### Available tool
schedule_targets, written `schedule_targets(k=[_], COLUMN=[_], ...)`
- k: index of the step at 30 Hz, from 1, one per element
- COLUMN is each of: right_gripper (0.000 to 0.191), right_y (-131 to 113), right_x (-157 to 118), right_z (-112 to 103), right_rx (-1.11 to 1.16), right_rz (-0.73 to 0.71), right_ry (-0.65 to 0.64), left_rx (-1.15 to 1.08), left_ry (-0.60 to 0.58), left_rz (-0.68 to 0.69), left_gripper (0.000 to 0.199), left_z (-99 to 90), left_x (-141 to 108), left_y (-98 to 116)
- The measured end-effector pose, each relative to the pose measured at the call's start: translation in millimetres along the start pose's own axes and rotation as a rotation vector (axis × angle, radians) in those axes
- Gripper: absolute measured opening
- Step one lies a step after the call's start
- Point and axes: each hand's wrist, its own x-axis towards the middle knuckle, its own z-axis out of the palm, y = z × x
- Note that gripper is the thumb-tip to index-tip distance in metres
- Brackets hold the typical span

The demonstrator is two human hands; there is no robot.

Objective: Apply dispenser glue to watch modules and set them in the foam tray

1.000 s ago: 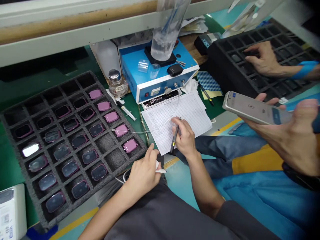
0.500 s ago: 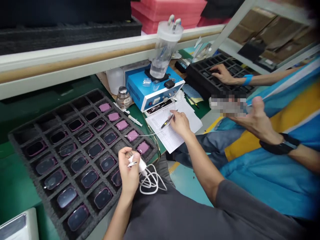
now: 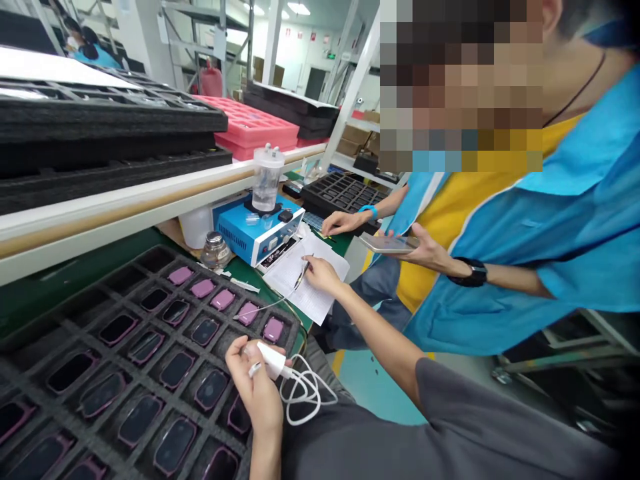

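My left hand (image 3: 257, 390) is closed round a white charger (image 3: 272, 361), whose looped white cable (image 3: 306, 399) hangs beside it. Below and left of that hand lies a dark foam tray (image 3: 120, 367) of watch-like devices, some showing dark screens (image 3: 177, 369), others pink backs (image 3: 223, 299). My right hand (image 3: 323, 275) touches a thin dark pen-like tool (image 3: 301, 274) over a printed sheet (image 3: 320, 307). A thin tube or wire runs from near the tool toward the tray.
A blue box (image 3: 260, 233) carries a clear canister (image 3: 265, 181). A glass jar (image 3: 216, 251) stands near the tray. At right, a person in a blue jacket (image 3: 500, 267) holds a phone (image 3: 389, 244); their other hand (image 3: 344, 223) is beyond the sheet.
The view has tilted up, bringing in the person at right and the room behind. That person's far hand has come off the black tray toward the sheet. My hands keep their holds.
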Motion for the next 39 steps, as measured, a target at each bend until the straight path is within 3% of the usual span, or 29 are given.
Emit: schedule_targets(k=[13,17,22,26,30,33,36,39], right_gripper=[0.049,0.049,0.050,0.044,0.034,0.030,0.034,0.032], right_y=[3,8,16,18,-10,-51,-86,-100], right_x=[8,4,-14,-55,-118,-157,-171,-167], right_z=[4,-1,-12,-18,-16,-15,-14,-14], right_rx=[0.062,0.116,0.207,0.308,0.457,0.731,0.842,0.950], right_rz=[-0.016,-0.061,-0.091,-0.058,-0.090,-0.337,-0.477,-0.460], right_ry=[-0.075,-0.078,0.028,0.176,0.226,0.107,-0.060,-0.192], left_rx=[0.068,0.079,0.060,0.028,-0.014,-0.038,-0.049,-0.046], left_ry=[-0.053,-0.015,0.039,0.070,0.086,0.086,0.059,0.047], left_rz=[0.122,0.126,0.142,0.144,0.147,0.169,0.198,0.204], left_gripper=[0.043,0.041,0.038,0.044,0.050,0.052,0.050,0.049], left_z=[0.9,4.0,5.9,5.6,6.2,7.3,8.5,10.4], left_x=[3,3,1,2,2,1,-1,-3], left_y=[-2,-1,-1,-5,-7,-7,-6,-2])
